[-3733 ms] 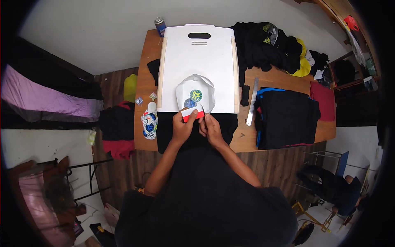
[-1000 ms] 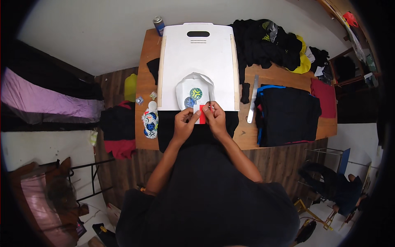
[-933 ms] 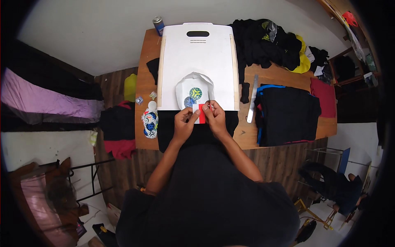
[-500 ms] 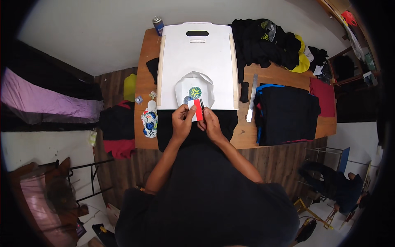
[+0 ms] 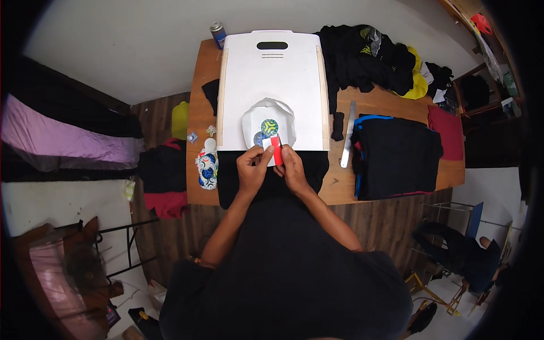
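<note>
A small flat red-and-white card (image 5: 273,155) is held between my two hands, over the near edge of a white board. My left hand (image 5: 251,166) pinches it from the left side with the thumb on top. My right hand (image 5: 293,169) is closed at the red right edge of the card; a small dark bit shows at its upper edge, too small to name. Just beyond the card, a white ring-shaped frame or shallow dish (image 5: 290,127) lies on the white board (image 5: 272,79), with round green-and-blue patterned patches (image 5: 270,126) inside it. Black cloth (image 5: 232,170) lies under the board's near edge.
On the wooden table (image 5: 338,190), a metal ruler (image 5: 348,139) and folded dark garments (image 5: 399,156) lie to the right. Heaped black clothes (image 5: 362,62) fill the far right. Patterned round patches (image 5: 208,167) lie at left, a spray can (image 5: 217,35) stands at far left. A person (image 5: 476,258) is behind right.
The card is turned slightly and its red part has tipped between my fingers. A thin dark item seen by my right fingers is now mostly hidden. My hands stay in nearly the same place.
</note>
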Tool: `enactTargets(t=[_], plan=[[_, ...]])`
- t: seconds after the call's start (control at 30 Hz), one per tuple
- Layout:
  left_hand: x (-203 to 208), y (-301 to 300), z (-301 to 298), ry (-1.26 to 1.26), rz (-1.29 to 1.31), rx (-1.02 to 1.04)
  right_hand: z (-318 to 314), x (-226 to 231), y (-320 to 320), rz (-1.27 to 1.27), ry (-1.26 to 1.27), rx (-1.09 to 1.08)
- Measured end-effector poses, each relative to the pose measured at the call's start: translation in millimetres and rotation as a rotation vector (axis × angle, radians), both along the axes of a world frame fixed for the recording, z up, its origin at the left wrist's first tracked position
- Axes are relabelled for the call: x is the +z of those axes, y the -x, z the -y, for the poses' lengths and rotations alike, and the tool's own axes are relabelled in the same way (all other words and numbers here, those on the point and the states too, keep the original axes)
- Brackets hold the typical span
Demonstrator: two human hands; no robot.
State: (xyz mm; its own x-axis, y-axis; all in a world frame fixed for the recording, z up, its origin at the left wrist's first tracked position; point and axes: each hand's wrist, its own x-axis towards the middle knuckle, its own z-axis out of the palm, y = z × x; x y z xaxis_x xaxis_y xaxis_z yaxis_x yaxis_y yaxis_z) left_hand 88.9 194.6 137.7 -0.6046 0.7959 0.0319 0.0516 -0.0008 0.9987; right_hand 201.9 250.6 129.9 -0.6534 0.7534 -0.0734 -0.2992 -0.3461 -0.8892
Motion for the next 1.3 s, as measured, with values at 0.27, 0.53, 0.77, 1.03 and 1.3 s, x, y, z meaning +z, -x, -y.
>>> enactTargets(t=[0.27, 0.53, 0.77, 1.03, 1.3], plan=[[-3.6, -2.2, -1.0, -0.021, -0.008, 0.025, 0.0, 8.9, -0.9, 0.047, 0.015, -0.047], [1.7, -2.6, -1.3, 0.068, 0.024, -0.033, -0.5, 8.4, 0.1, 0.009, -0.045, -0.035], [7.1, -4.1, -1.2, -0.032, 0.173, 0.019, -0.1, 1.6, -0.1, -0.092, -0.052, -0.099], [-0.9, -3.5, -7.3, -0.047, 0.277, -0.004, 2.0, -7.7, -0.1, 0.000, 0.011, -0.079], [4.4, 5.2, -4.8, -0.078, 0.127, 0.039, 1.2, -8.3, -6.1, -0.026, -0.007, -0.037]])
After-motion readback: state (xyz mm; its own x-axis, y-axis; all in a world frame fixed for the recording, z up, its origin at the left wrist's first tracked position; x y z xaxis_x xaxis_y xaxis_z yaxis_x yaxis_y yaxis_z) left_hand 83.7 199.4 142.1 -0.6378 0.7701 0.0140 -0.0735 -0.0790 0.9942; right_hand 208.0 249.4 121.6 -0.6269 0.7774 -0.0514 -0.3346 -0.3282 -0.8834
